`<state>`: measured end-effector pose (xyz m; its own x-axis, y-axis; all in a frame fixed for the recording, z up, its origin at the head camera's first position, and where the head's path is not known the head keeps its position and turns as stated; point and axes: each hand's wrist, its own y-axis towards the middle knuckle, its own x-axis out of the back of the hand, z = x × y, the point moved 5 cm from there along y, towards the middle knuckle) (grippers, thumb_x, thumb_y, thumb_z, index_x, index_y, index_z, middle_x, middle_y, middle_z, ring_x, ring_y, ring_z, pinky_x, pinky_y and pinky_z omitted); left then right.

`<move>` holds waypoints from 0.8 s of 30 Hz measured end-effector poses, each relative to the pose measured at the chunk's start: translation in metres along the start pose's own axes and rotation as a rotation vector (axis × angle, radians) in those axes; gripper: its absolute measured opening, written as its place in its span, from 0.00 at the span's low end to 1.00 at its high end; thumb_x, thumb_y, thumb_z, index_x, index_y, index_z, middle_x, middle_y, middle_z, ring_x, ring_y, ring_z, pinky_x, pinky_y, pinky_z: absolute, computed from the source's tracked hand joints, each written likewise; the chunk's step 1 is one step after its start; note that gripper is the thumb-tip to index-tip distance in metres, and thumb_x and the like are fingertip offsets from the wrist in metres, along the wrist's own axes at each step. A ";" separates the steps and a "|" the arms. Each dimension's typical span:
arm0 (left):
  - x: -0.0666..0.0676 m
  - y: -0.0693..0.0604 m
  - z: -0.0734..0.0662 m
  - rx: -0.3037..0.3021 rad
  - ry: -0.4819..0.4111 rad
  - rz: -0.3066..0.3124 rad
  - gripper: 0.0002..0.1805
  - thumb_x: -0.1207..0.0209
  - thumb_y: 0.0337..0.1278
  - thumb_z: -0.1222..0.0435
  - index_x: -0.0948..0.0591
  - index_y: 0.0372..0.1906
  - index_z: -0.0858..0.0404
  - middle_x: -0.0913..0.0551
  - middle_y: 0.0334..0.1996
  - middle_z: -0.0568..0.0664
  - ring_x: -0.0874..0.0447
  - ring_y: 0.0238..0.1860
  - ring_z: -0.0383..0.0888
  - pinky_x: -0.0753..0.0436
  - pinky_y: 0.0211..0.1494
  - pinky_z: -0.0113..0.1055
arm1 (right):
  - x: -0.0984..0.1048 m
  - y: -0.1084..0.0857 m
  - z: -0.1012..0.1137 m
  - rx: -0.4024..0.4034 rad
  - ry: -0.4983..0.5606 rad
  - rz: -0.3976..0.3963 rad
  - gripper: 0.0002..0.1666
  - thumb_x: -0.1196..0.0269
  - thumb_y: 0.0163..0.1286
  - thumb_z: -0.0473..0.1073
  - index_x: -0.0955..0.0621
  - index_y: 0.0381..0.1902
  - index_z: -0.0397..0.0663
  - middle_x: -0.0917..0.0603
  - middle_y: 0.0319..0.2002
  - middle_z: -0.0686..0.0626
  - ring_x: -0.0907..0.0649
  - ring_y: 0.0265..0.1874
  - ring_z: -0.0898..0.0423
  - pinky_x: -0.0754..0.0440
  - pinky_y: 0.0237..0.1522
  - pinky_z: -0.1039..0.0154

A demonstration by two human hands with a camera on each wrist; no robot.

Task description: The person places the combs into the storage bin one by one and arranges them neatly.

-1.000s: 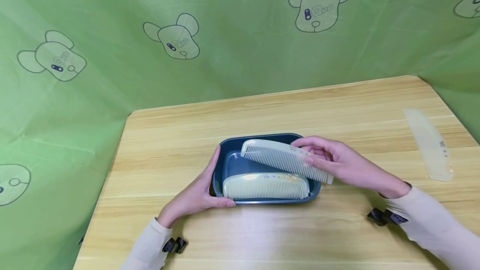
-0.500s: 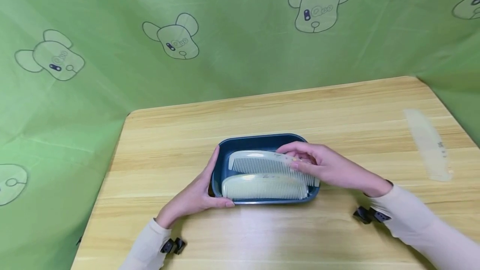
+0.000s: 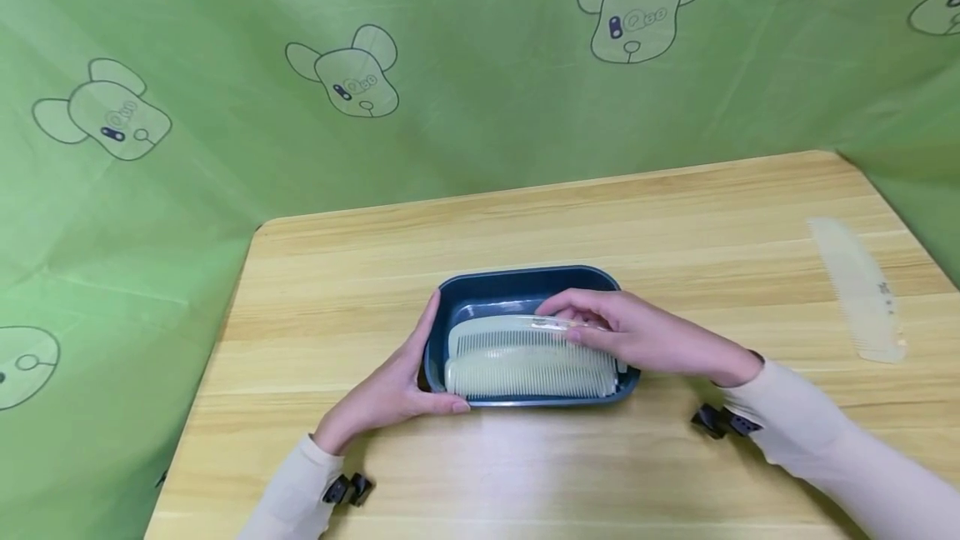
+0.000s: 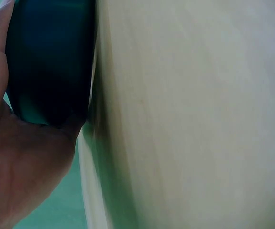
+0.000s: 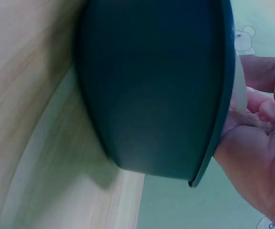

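Note:
In the head view, a dark blue plastic box stands on the table. My left hand grips its left end, thumb along the front rim and fingers stretched along the side; the left wrist view shows the palm against the box wall. Over the box, my right hand pinches a pale comb by its spine near the right end. It lies just behind another pale comb in the box's front, partly overlapped by it. The right wrist view shows the right hand at the box's rim.
Another pale comb lies on the wooden table near its right edge. A green cloth with printed animal heads hangs behind and beside the table. Black devices sit at both wrists.
My right hand has moved left and down, bringing its comb from above the box's right side into the box, close behind the front comb. The left hand has stayed on the box.

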<state>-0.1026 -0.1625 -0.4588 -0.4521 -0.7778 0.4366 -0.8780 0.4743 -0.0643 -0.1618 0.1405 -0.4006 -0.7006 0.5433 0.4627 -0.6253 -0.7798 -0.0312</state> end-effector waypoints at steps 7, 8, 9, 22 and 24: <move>0.002 -0.001 -0.001 0.010 -0.004 -0.001 0.78 0.17 0.57 0.57 0.71 0.88 0.32 0.66 0.89 0.39 0.60 0.87 0.46 0.50 0.84 0.60 | -0.007 0.011 0.001 0.006 -0.040 0.045 0.19 0.39 0.86 0.37 0.19 0.70 0.48 0.15 0.47 0.53 0.18 0.44 0.53 0.18 0.45 0.62; 0.002 -0.001 0.000 0.008 -0.006 -0.001 0.78 0.17 0.57 0.57 0.71 0.88 0.32 0.66 0.89 0.39 0.60 0.87 0.47 0.50 0.84 0.60 | -0.008 0.012 0.001 0.009 -0.044 0.051 0.19 0.39 0.86 0.37 0.19 0.70 0.48 0.15 0.47 0.53 0.18 0.44 0.53 0.18 0.45 0.62; 0.002 -0.001 0.000 0.005 -0.005 -0.001 0.78 0.17 0.57 0.57 0.71 0.88 0.32 0.66 0.89 0.39 0.60 0.87 0.47 0.50 0.84 0.60 | -0.009 0.013 0.001 0.011 -0.047 0.056 0.19 0.39 0.86 0.37 0.19 0.70 0.48 0.15 0.47 0.54 0.18 0.44 0.54 0.18 0.46 0.62; 0.001 -0.001 0.000 0.002 -0.014 0.007 0.78 0.17 0.57 0.56 0.71 0.88 0.32 0.68 0.89 0.39 0.62 0.87 0.47 0.50 0.84 0.62 | -0.015 0.013 0.000 0.012 -0.114 0.062 0.18 0.38 0.84 0.34 0.17 0.67 0.46 0.16 0.45 0.56 0.19 0.43 0.57 0.18 0.46 0.62; 0.000 -0.001 0.000 0.003 -0.011 0.011 0.78 0.17 0.58 0.56 0.71 0.88 0.32 0.68 0.89 0.38 0.63 0.87 0.47 0.50 0.84 0.62 | -0.015 0.012 0.000 0.009 -0.125 0.061 0.18 0.38 0.84 0.34 0.16 0.66 0.46 0.15 0.47 0.56 0.18 0.44 0.57 0.17 0.47 0.62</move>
<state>-0.1021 -0.1633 -0.4589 -0.4636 -0.7770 0.4257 -0.8733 0.4820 -0.0714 -0.1582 0.1231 -0.4080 -0.6884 0.4524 0.5670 -0.5795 -0.8131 -0.0548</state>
